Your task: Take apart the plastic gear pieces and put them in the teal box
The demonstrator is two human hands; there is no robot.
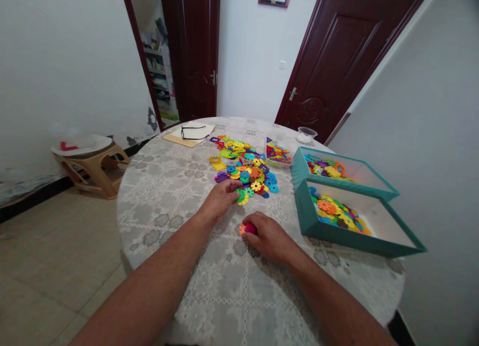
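A pile of colourful plastic snowflake discs (245,166) lies on the round table (179,186), which has a lace cloth. My left hand (220,198) reaches to the near edge of the pile, its fingers curled on a green disc (240,195). My right hand (267,236) rests on the cloth nearer to me, closed on a small cluster of pink and orange discs (247,229).
Two teal boxes (310,221) (299,166) with more discs stand at the right. A small clear bag of discs (277,154), a clear bowl (307,134), and glasses on papers (192,132) lie further back. A low stool (93,161) stands left of the table.
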